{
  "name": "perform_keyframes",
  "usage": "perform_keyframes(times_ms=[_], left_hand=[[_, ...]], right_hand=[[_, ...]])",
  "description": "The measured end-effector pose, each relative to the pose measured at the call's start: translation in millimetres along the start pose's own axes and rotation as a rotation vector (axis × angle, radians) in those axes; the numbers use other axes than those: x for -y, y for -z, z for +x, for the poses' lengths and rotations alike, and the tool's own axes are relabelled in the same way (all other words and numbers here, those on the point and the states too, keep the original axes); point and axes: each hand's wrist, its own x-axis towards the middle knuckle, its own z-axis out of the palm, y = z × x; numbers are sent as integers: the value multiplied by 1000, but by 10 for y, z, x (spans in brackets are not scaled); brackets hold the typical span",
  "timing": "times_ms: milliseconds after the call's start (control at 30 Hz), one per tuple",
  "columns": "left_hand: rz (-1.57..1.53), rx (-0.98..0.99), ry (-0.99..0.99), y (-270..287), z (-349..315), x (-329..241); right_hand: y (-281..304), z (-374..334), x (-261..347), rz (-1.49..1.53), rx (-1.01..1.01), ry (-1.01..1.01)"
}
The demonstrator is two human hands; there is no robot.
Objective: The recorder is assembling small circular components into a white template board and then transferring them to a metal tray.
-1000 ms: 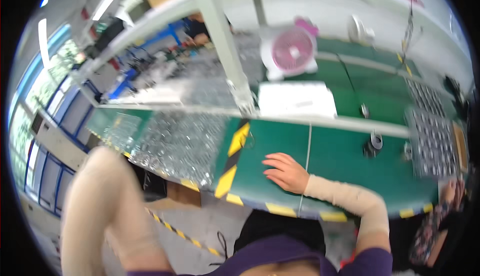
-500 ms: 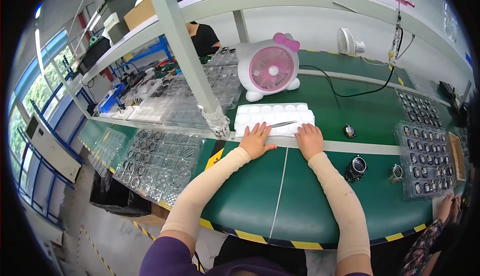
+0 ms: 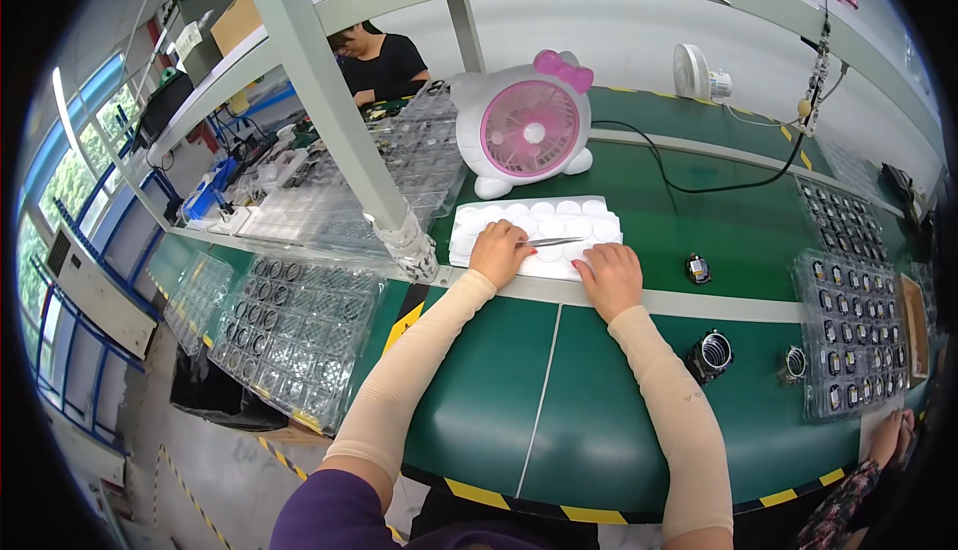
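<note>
White sheets of round stickers (image 3: 479, 218) lie stacked on the green bench in front of the fan. Across them rests a pair of metal tweezers (image 3: 559, 241), pointing right. My left hand (image 3: 499, 253) is at the left end of the tweezers, its thumb and fingertips closed on that end. The right hand (image 3: 611, 278) rests at the near right edge of the sheets, thumb apart from the fingers, holding nothing that shows. Beige sleeves cover both forearms.
A white and pink fan (image 3: 534, 136) stands behind the sheets. On the right are a small round module (image 3: 698, 270), a stack of black rings (image 3: 710, 355), a smaller ring stack (image 3: 792, 364) and a tray of modules (image 3: 853, 335). At left, a clear tray (image 3: 289, 335) holds rings beside a post (image 3: 334, 101).
The view has shifted slightly. My left hand has drawn its fingers in on the tweezers' end. My right thumb has spread away from the fingers at the sheets' edge.
</note>
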Motion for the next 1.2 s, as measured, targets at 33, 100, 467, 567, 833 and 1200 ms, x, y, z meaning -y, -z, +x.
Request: perform_keyframes(times_ms=[33, 100, 467, 567, 833, 1200], left_hand=[[-11, 16, 8, 3, 33, -2], [-30, 40, 36, -18, 58, 46], [67, 191, -54, 67, 203, 41], [-26, 172, 136, 141, 235, -66], [-699, 76, 496, -94, 495, 208], [-252, 118, 279, -695, 1019, 270]], right_hand=[[14, 27, 14, 1, 2, -1], [45, 95, 38, -61, -72, -35], [-180, 14, -154, -27, 57, -332], [-119, 28, -175, 44, 51, -387], [-25, 111, -168, 238, -52, -610], [-13, 100, -138, 294, 13, -684]])
